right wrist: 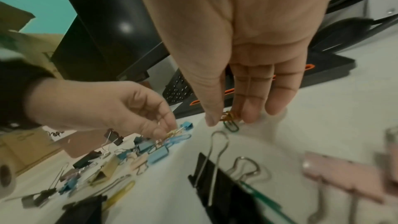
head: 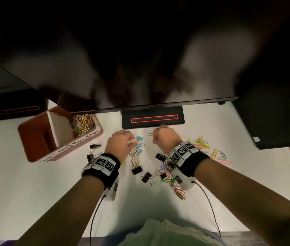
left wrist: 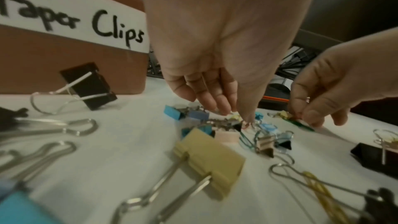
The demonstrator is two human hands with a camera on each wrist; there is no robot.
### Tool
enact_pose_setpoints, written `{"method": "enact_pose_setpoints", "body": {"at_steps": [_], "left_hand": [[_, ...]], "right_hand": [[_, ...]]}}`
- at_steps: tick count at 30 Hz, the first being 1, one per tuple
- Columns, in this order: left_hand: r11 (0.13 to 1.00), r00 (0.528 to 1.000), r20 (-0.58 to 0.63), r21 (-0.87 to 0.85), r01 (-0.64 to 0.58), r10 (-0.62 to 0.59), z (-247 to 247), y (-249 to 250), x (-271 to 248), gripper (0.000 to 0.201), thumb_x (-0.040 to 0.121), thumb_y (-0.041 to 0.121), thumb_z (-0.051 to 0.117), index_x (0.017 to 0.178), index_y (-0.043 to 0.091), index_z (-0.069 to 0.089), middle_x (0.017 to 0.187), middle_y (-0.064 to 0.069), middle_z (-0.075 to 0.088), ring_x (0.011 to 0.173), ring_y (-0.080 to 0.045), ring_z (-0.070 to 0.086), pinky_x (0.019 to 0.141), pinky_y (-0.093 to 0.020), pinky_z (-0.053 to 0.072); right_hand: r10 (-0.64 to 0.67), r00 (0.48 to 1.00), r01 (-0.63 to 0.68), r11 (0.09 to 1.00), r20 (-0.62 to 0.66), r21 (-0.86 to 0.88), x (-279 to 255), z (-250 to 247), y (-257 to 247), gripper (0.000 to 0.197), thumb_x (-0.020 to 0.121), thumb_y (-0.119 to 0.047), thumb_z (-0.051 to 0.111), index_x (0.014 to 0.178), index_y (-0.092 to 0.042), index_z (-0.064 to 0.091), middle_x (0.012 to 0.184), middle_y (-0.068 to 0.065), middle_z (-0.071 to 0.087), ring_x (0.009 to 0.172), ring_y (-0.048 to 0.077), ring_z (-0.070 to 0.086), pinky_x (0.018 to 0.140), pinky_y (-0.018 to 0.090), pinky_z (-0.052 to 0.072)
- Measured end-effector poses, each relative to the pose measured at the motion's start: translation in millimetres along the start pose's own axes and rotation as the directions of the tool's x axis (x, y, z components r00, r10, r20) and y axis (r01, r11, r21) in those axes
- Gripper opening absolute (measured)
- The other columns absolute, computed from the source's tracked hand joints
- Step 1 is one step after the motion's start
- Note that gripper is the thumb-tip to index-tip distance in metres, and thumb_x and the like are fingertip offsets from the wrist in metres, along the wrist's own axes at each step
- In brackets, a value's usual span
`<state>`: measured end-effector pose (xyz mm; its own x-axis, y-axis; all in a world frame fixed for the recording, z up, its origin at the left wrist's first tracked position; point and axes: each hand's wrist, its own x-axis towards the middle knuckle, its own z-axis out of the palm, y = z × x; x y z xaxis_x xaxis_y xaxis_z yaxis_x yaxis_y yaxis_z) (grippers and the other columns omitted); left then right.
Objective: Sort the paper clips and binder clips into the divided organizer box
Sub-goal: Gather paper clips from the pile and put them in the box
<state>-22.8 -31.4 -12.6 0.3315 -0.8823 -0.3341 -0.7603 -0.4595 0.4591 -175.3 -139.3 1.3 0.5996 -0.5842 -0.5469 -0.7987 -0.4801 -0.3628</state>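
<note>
The brown organizer box [head: 32,139] stands at the left, and its far compartment holds several coloured paper clips [head: 82,124]. Its white label [left wrist: 71,21] reads "Paper Clips". My left hand [head: 131,140] reaches down into a small heap of clips and pinches a paper clip [right wrist: 172,133] between thumb and fingertips. Beside it lies a blue binder clip [head: 139,138]. A little to the right, my right hand [head: 154,139] pinches a few paper clips [right wrist: 229,118], orange and green, just above the table. Black binder clips [head: 136,169] and a yellow binder clip [left wrist: 211,163] lie nearer to me.
A monitor stand base [head: 152,119] sits just behind both hands, under the monitor's lower edge [head: 158,103]. More paper clips [head: 202,142] spread to the right and under my right wrist [head: 177,189]. A black case [head: 273,121] stands at the far right.
</note>
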Motion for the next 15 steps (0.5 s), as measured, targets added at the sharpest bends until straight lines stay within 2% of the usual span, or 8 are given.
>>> {"method": "enact_pose_setpoints", "body": {"at_steps": [2,5,7,10,13,15], "left_hand": [[1.000,1.000,0.002,0.012,0.000,0.000,2,2,4,0.014,0.081,0.026,0.066,0.094,0.020,0.065,0.094,0.001,0.063,0.089,-0.017,0.057,0.081,-0.034,0.049],[1.000,1.000,0.021,0.013,0.007,-0.007,4,1,7,0.007,0.081,0.022,0.066,0.088,0.022,0.067,0.090,0.001,0.066,0.087,-0.019,0.060,0.081,-0.038,0.051],[1.000,0.999,0.049,0.030,0.004,-0.006,4,0,7,0.007,0.083,0.021,0.064,0.089,0.021,0.067,0.091,0.000,0.066,0.087,-0.020,0.060,0.082,-0.039,0.051],[0.998,0.998,0.057,0.065,-0.018,0.015,4,-2,6,0.008,0.085,0.024,0.061,0.087,0.020,0.068,0.092,-0.001,0.062,0.091,-0.021,0.057,0.082,-0.039,0.049],[0.995,0.996,0.088,0.087,-0.038,0.031,0,-5,5,0.009,0.087,0.023,0.058,0.088,0.019,0.066,0.093,-0.002,0.058,0.092,-0.022,0.054,0.082,-0.039,0.048],[0.999,0.996,0.080,0.016,-0.046,0.045,-5,-9,3,0.006,0.087,0.018,0.058,0.088,0.016,0.064,0.089,-0.001,0.058,0.089,-0.022,0.056,0.082,-0.038,0.048]], "right_hand": [[0.021,1.000,-0.021,0.999,0.011,-0.043,4,3,-5,0.018,0.089,-0.014,0.057,0.106,-0.010,0.061,0.115,0.013,0.055,0.099,0.028,0.059,0.089,0.038,0.052],[0.025,0.999,-0.023,0.997,0.028,-0.077,6,5,-7,0.020,0.088,-0.007,0.054,0.107,-0.008,0.061,0.111,0.012,0.061,0.100,0.028,0.060,0.086,0.035,0.051],[0.021,0.999,-0.019,0.998,0.026,-0.056,7,5,-5,0.020,0.088,-0.007,0.055,0.108,-0.009,0.059,0.109,0.011,0.063,0.099,0.027,0.060,0.083,0.033,0.050],[0.010,0.999,-0.010,1.000,0.039,0.000,4,3,-2,0.023,0.090,-0.008,0.053,0.113,-0.009,0.056,0.111,0.010,0.063,0.101,0.028,0.059,0.087,0.034,0.051],[-0.004,0.996,0.006,1.000,0.088,-0.014,4,2,0,0.024,0.089,-0.007,0.052,0.110,-0.009,0.062,0.113,0.009,0.064,0.103,0.026,0.060,0.090,0.032,0.051],[-0.030,0.992,0.035,0.999,0.120,-0.037,2,0,0,0.022,0.090,-0.009,0.053,0.108,-0.008,0.065,0.113,0.009,0.064,0.104,0.025,0.059,0.089,0.030,0.050]]}}
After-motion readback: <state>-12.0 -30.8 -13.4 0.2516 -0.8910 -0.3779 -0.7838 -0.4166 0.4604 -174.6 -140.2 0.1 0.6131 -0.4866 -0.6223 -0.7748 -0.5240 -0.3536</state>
